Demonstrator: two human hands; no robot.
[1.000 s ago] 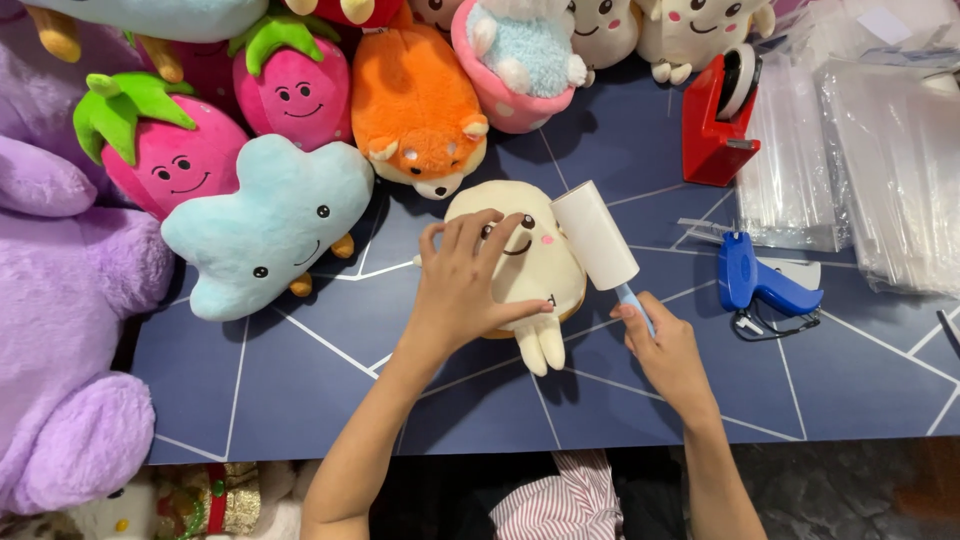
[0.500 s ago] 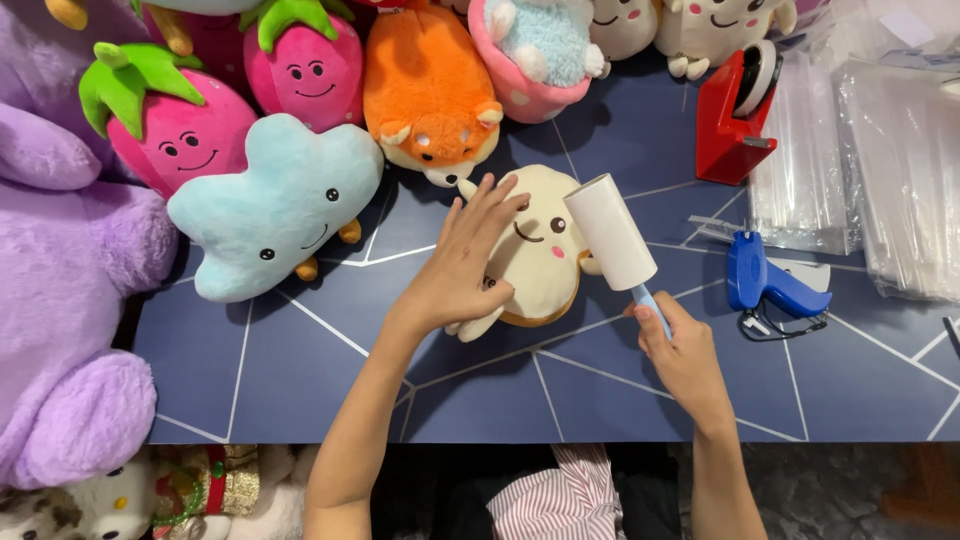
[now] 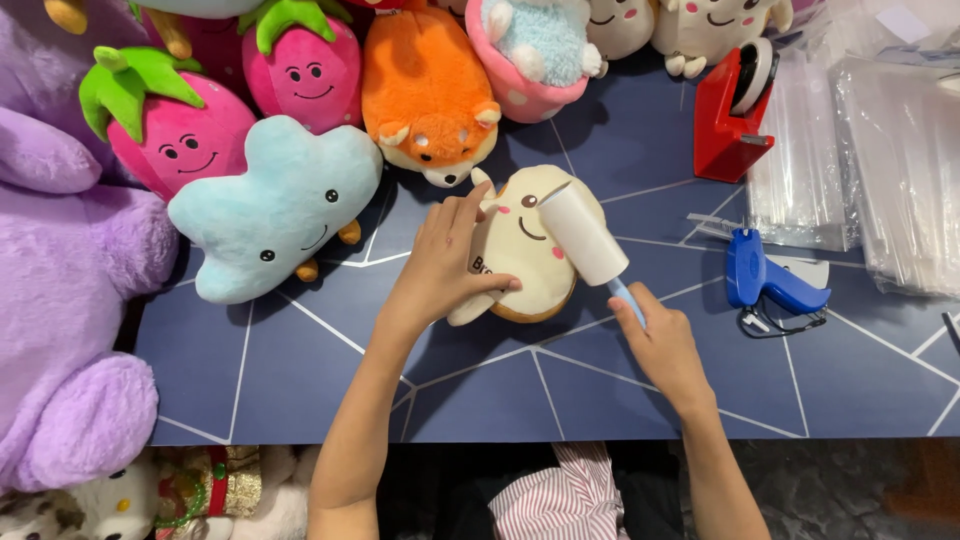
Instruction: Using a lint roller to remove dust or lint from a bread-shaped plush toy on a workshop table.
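**Lint roller on the cream plush**

I see my left hand (image 3: 440,265) pressed flat on the cream bread-shaped plush (image 3: 525,250), smiling and pink-cheeked, mid-tabletop (image 3: 300,370). My right hand (image 3: 665,345) grips the white lint roller (image 3: 583,233) laid across it.

Toy packing workstation: plush toys (image 3: 300,70) crowd upper left of the tabletop (image 3: 300,370); clear plastic bags (image 3: 880,170), tape dispenser (image 3: 735,120), tagging gun (image 3: 770,280) at right.
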